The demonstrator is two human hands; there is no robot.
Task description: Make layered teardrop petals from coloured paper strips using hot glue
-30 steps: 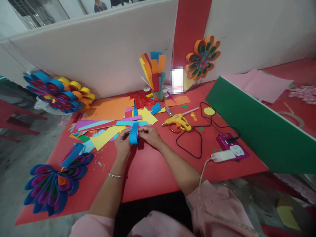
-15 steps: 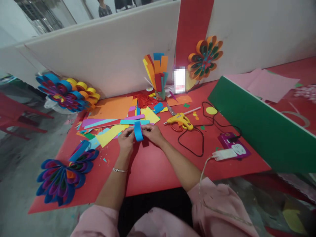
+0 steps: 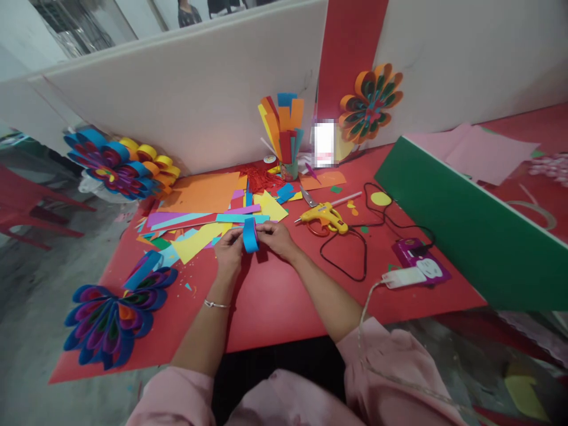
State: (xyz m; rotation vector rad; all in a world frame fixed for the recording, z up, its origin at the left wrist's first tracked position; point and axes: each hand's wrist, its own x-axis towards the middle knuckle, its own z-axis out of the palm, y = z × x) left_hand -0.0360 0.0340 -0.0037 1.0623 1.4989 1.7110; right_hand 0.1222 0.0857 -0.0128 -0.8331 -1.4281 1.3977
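A looped blue paper strip (image 3: pixel 251 235) with some purple inside is held up between my two hands above the red table (image 3: pixel 270 307). My left hand (image 3: pixel 229 247) pinches its left side with closed fingers. On the right side, the fingers of my right hand (image 3: pixel 276 239) close on the same loop. Behind the hands lie flat paper strips, among them a light blue strip (image 3: pixel 242 219) and a yellow sheet (image 3: pixel 199 241). To the right of my right hand rests a yellow glue gun (image 3: pixel 326 217) with its nozzle pointing left.
A blue and purple paper flower (image 3: pixel 106 322) lies at the front left. A cup (image 3: pixel 289 171) of paper strips stands at the back. A black cable (image 3: pixel 364 260) curls toward a purple box (image 3: pixel 410 251). A green board (image 3: pixel 479 231) stands at the right.
The view has shifted very slightly. Both hands keep their hold on the blue loop, which looks turned a little.
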